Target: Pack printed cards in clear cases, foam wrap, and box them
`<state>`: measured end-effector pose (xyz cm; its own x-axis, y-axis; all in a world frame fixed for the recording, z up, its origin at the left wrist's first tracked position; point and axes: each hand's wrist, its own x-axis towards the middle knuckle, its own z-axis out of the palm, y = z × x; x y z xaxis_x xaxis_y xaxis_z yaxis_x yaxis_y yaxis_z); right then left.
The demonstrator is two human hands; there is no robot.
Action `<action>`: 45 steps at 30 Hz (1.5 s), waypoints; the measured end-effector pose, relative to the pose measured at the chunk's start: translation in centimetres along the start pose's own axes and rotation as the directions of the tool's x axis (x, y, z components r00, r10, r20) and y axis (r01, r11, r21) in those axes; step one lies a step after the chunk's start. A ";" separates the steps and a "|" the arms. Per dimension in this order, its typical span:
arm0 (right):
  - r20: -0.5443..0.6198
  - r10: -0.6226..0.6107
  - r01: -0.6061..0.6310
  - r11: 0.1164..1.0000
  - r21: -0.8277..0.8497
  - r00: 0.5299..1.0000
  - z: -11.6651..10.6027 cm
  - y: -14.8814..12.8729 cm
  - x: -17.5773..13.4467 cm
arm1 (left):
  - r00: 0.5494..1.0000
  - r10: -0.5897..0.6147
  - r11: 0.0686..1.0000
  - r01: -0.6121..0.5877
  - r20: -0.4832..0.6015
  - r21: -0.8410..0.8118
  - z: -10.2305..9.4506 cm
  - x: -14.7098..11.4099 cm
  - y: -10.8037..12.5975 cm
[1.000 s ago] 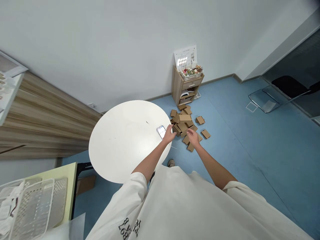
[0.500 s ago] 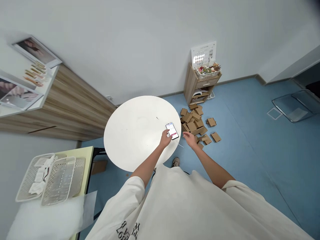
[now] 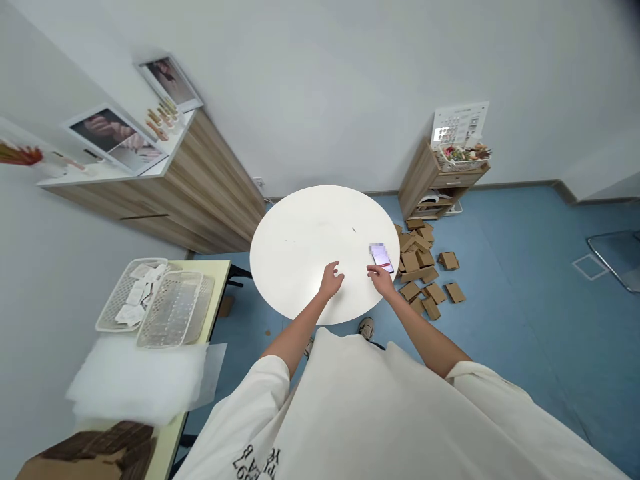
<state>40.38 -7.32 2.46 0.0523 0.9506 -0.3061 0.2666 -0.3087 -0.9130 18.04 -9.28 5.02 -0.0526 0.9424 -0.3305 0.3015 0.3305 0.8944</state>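
Open left hand, half-open right hand; round white table beneath is presumably keeping lit rectangular phone level beside the right.

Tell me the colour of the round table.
The round table is white; it shows best in the head view.

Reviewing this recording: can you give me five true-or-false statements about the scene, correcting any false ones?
1. The phone lies on the round white table. True.
2. The left hand grips the phone. False: it holds nothing, and the right hand is nearer the phone.
3. Cardboard boxes lie on the blue floor. True.
4. The plastic baskets stand beneath the yellow table. False: they rest on top.
5. The small wooden cabinet stands away from the boxes, across the room. False: boxes lie right before it.
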 end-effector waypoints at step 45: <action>0.689 -0.145 0.332 0.932 -0.147 0.710 46.3 -11.9 -5.4 | 0.826 -0.065 0.992 0.114 -0.559 0.053 -40.5 -13.4 -19.8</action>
<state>-7.63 -10.32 2.52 -0.6643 0.6967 -0.2709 0.4069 0.0330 -0.9129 -25.80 -26.34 3.97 -0.5956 0.7866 -0.1625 0.3434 0.4322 0.8338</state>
